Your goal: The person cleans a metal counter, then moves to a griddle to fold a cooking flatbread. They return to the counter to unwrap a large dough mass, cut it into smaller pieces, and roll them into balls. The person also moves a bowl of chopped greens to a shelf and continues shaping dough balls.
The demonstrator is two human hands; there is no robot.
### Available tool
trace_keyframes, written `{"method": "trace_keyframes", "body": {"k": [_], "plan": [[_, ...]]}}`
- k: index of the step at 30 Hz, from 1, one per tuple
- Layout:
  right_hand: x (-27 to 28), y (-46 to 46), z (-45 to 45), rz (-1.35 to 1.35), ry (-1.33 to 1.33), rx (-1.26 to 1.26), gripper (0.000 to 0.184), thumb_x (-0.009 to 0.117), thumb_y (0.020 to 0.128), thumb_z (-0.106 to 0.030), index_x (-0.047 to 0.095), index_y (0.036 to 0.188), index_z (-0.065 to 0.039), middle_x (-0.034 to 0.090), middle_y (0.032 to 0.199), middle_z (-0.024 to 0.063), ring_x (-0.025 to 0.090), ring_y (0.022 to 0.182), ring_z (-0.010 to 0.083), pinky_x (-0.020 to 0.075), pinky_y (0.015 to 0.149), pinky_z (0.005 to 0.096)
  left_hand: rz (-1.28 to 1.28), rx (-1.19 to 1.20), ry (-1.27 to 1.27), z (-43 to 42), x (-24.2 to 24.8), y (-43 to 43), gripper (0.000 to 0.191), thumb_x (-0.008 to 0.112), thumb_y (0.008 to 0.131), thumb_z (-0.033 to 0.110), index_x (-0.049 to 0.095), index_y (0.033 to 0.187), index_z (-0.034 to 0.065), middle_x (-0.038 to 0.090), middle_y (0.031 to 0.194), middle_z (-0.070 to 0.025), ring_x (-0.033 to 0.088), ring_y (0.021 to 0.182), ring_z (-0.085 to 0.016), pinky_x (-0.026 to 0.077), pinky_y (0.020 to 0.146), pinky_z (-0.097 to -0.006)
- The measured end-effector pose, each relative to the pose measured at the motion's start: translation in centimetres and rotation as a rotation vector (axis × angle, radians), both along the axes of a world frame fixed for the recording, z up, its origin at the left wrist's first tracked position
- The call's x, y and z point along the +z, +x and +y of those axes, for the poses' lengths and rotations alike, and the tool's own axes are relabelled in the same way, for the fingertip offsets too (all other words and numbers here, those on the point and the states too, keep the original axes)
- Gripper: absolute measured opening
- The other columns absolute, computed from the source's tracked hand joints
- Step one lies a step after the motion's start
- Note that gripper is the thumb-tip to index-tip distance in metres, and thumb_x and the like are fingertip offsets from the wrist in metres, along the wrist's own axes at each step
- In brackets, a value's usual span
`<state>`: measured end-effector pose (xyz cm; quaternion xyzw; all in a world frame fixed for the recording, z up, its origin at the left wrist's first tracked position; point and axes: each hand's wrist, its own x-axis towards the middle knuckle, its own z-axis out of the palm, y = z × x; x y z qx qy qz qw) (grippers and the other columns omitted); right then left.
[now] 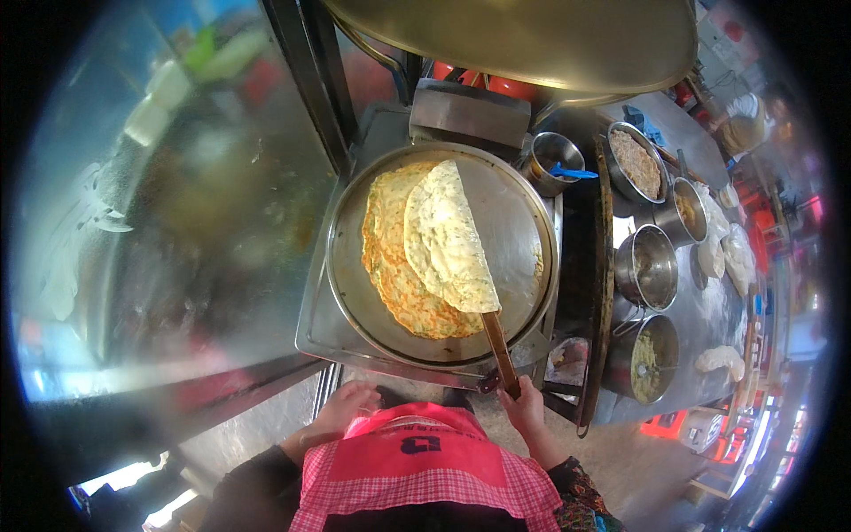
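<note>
My right hand (pixel 525 405) grips the brown handle of a flat tool (pixel 500 352), which reaches up over the rim of a round griddle (pixel 518 199). The tool's far part is hidden beneath a pale, half-round flatbread (pixel 445 246). This pale piece lies partly over a browned, speckled flatbread (pixel 392 266) on the griddle's left half. Near the apron at lower left, my left hand (pixel 349 405) is held with its fingers curled loosely, touching neither griddle nor tool; I see nothing in it.
A large round metal lid (pixel 532 40) is raised behind the griddle. To the right, a worktop (pixel 698 319) bears metal pots, a bowl of filling (pixel 635 163) and dough (pixel 721 361). A steel pot (pixel 542 156) with a blue-handled utensil stands at the griddle's upper right. A glass panel (pixel 199 219) is at left.
</note>
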<state>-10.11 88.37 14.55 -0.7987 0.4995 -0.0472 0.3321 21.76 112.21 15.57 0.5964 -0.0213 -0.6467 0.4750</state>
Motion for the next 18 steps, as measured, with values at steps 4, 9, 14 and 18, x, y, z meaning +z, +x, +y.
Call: {"method": "trace_keyframes", "body": {"k": [4,9,14,18], "plan": [[1.1,-0.1,-0.6,-0.262,0.568,-0.190,0.023,0.073,0.089,-0.016,0.053,0.095,-0.006,0.055,0.065,0.0045,0.052,0.052,0.0178,0.0418,0.049,0.0312,-0.012,-0.027,-0.007,0.2,-0.7,-0.5,0.036,0.051,0.103,0.019,0.051,0.133,-0.0015,0.064,0.120,-0.0160,0.064,0.100,-0.021,0.054,0.088,-0.0330],[1.1,0.7,-1.2,-0.696,0.986,-0.398,0.019,0.070,0.091,-0.013,0.055,0.101,-0.007,0.049,0.066,-0.0022,0.047,0.052,0.0084,0.0348,0.047,0.0245,-0.018,-0.052,-0.037,-0.2,-1.3,-1.0,0.037,0.051,0.104,0.019,0.050,0.134,-0.0017,0.064,0.120,-0.0164,0.065,0.099,-0.021,0.055,0.087,-0.0332],[0.0,-0.6,-0.8,-0.592,0.856,-0.371,0.021,0.070,0.091,-0.015,0.054,0.102,-0.007,0.053,0.068,0.0004,0.050,0.052,0.0124,0.0392,0.048,0.0284,0.010,-0.058,-0.031,0.0,-1.5,-1.8,0.032,0.051,0.104,0.017,0.051,0.133,0.0015,0.063,0.117,-0.0126,0.065,0.097,-0.019,0.056,0.084,-0.0329],[-0.3,-3.7,0.7,-0.090,0.183,-0.065,0.030,0.073,0.088,-0.026,0.055,0.101,-0.006,0.064,0.076,0.0135,0.063,0.064,0.0315,0.0478,0.056,0.0416,0.023,-0.056,-0.009,-0.1,-2.0,-2.3,0.031,0.051,0.105,0.017,0.050,0.132,0.0012,0.063,0.117,-0.0123,0.064,0.096,-0.019,0.056,0.083,-0.0328]]}}
